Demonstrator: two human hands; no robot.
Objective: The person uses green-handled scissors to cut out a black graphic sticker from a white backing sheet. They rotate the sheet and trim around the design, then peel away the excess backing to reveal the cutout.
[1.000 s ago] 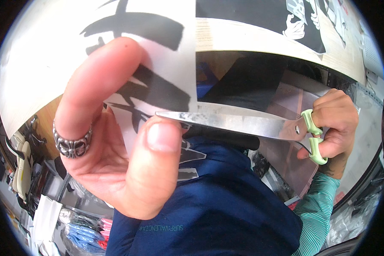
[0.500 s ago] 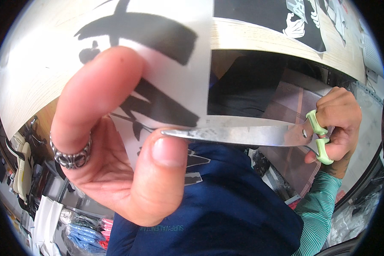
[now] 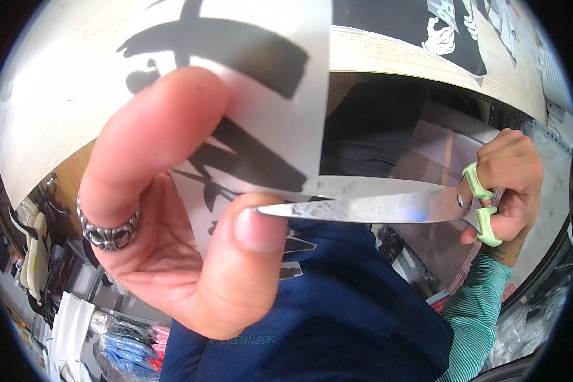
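Note:
Close in front of me, my left hand [image 3: 191, 248], with a silver ring on one finger, pinches a translucent film sheet [image 3: 261, 114] printed with black shapes. My right hand [image 3: 509, 184] is at the right, its fingers in the light green handles of a pair of scissors [image 3: 375, 207]. The scissor blades point left, slightly parted. One blade crosses in front of the film's lower edge, its tip by my left thumbnail. The other lies partly behind the sheet. Whether the blades are cutting into the film at this instant I cannot tell.
A pale wooden table [image 3: 375, 54] spans the top, with a black sheet [image 3: 401, 28] bearing white hand prints on it. Dark blue clothing [image 3: 337, 299] covers my lap. Plastic-wrapped blue and red packets [image 3: 130, 347] lie low at the left, by a chair [image 3: 35, 254].
My left hand and the film have shifted slightly to the right. The scissors have moved a little right and down, their blades still parted around the film's lower edge.

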